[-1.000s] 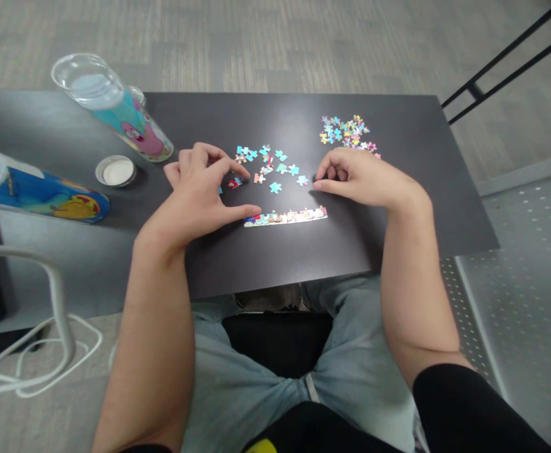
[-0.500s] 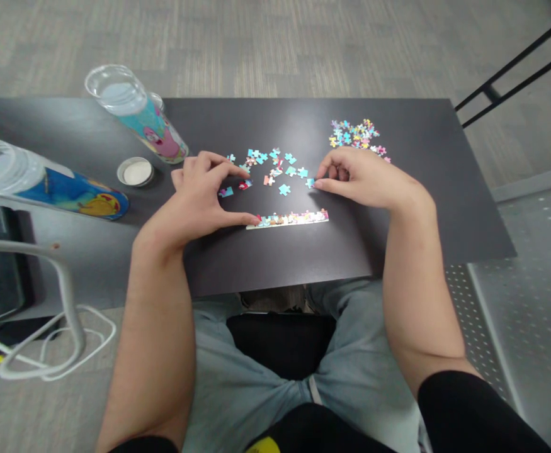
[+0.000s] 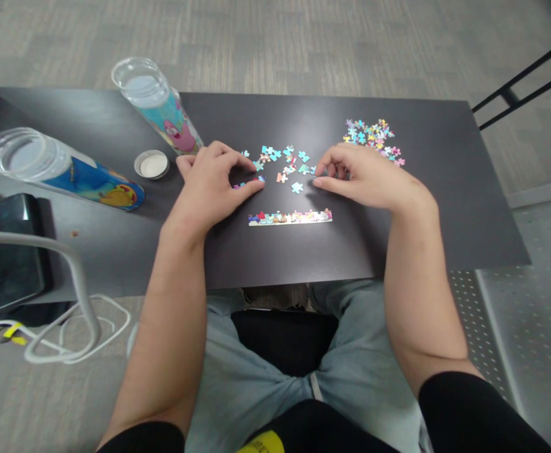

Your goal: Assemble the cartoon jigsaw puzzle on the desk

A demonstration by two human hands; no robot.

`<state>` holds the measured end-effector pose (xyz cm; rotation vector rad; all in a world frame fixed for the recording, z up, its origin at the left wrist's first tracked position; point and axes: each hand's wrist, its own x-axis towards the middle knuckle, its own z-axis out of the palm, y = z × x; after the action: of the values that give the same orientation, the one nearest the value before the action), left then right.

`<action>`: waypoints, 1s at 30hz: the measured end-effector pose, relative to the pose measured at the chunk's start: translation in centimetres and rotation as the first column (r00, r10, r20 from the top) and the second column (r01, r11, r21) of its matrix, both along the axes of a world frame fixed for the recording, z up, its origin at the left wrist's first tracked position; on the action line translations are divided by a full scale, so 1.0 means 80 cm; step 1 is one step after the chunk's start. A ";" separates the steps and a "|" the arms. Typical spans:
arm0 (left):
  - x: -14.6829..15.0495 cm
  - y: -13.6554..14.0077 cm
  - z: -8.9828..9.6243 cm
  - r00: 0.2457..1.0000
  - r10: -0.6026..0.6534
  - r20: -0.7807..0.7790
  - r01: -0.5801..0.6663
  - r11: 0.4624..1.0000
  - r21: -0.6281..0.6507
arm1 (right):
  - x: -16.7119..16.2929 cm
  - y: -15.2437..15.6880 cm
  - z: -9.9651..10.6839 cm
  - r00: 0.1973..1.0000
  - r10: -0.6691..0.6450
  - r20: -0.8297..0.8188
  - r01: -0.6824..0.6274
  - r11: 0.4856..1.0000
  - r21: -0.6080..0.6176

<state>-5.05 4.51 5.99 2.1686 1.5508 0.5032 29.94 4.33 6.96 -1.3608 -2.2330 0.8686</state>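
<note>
My left hand (image 3: pixel 218 179) is open above the table, thumb and forefinger apart. Its thumb tip is at a dark blue and red puzzle piece (image 3: pixel 256 180), partly covered by the thumb. My right hand (image 3: pixel 363 176) pinches a small puzzle piece (image 3: pixel 313 177) between thumb and forefinger, mostly hidden and seen nearly edge-on. Between the hands lie several loose pieces, among them a light blue puzzle piece (image 3: pixel 296 187) and an orange one (image 3: pixel 281 178). Nearer to me, a joined strip of puzzle pieces (image 3: pixel 290 218) lies with its straight edge towards me.
Beyond my right hand is a pile of colourful pieces (image 3: pixel 374 135). At left stand a clear tube with a pink cartoon figure (image 3: pixel 176 123) and a blue tube (image 3: pixel 100 179), with a round lid (image 3: pixel 152 165) between them. A white cable (image 3: pixel 84 296) hangs at the lower left.
My left thumb has left the end of the strip and moved up to the loose pieces, nearer the forefinger. My right hand has kept its pinch. The view has shifted slightly.
</note>
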 end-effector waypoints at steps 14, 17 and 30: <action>-0.007 -0.003 0.004 0.999 -0.034 0.027 0.036 0.997 -0.069 | -0.038 -0.005 -0.008 0.995 0.071 0.070 -0.079 0.990 0.120; -0.017 -0.003 0.006 0.998 0.024 0.051 -0.020 0.997 -0.075 | -0.077 -0.014 -0.008 0.988 0.037 0.150 -0.068 0.976 0.206; -0.062 -0.006 0.000 0.993 0.007 0.118 0.009 0.991 -0.131 | -0.116 -0.002 -0.035 0.992 0.106 0.064 -0.112 0.988 0.107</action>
<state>-9.99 4.03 5.96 2.0041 1.4762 0.5055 20.67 4.17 4.17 -1.2387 -2.3811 0.7381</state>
